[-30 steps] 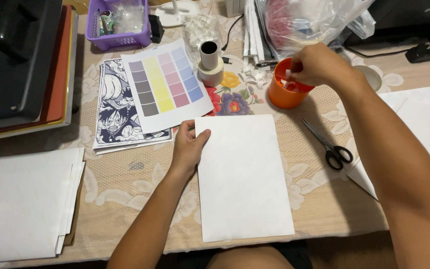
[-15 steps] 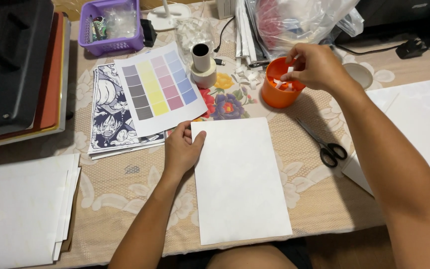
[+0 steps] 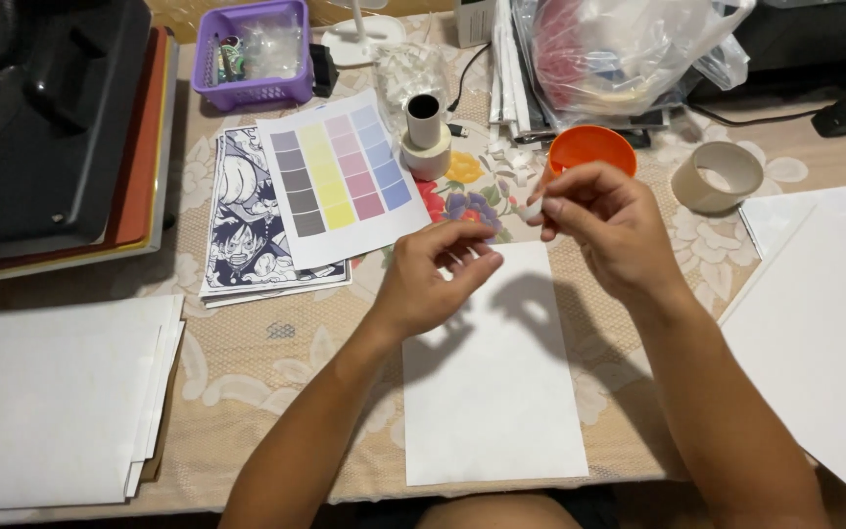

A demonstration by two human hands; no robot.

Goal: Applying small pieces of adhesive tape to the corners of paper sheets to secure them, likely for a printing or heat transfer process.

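Note:
My right hand (image 3: 601, 227) hovers above the table with its fingertips pinched on a small white piece (image 3: 535, 208), just in front of an orange cup (image 3: 591, 149). My left hand (image 3: 431, 276) is raised close beside it, fingers curled and apart, holding nothing. Under both hands lies a blank white sheet of paper (image 3: 494, 392) on the patterned tablecloth.
A colour test sheet (image 3: 341, 180) lies on cartoon prints (image 3: 245, 227) at left centre. Behind stand a tape roll with a tube (image 3: 426, 137), a purple basket (image 3: 252, 51) and a plastic bag (image 3: 619, 54). Another tape roll (image 3: 718, 176), white paper stacks (image 3: 56, 397), a heat press (image 3: 46, 127).
My right hand left the orange cup and came back holding a small white piece. My left hand lifted off the white sheet and rose toward the right hand.

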